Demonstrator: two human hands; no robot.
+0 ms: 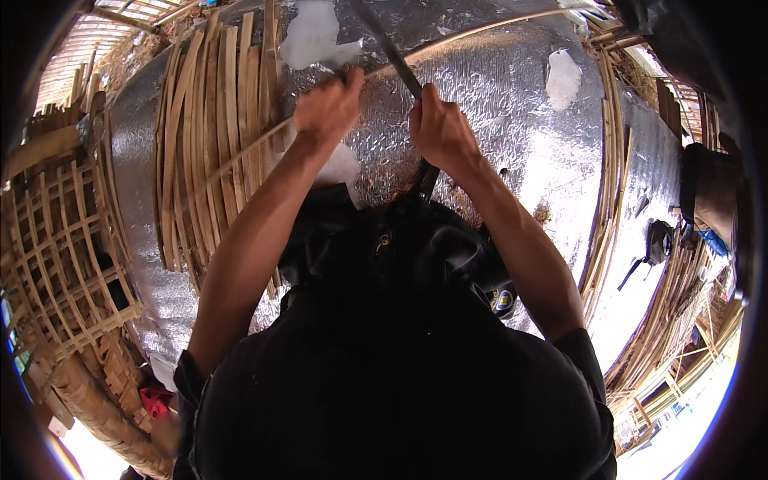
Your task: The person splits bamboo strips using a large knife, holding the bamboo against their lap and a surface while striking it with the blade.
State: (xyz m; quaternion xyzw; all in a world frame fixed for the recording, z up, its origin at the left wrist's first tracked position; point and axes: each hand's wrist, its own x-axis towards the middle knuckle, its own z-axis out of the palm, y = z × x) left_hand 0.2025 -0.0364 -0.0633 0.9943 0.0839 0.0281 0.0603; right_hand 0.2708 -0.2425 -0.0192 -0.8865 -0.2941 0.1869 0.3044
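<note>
Silver foil sheeting [496,136] spreads beneath everything you work over. Left of your fingers lies a bundle of split bamboo slats [212,120], and farther left a woven bamboo lattice [64,248]. Your left hand [326,104] is closed around a long thin bamboo strip [480,30], which runs out past both sides of those fingers. Your right hand [438,128] grips a dark blade [392,52], its edge meeting the strip between your hands.
</note>
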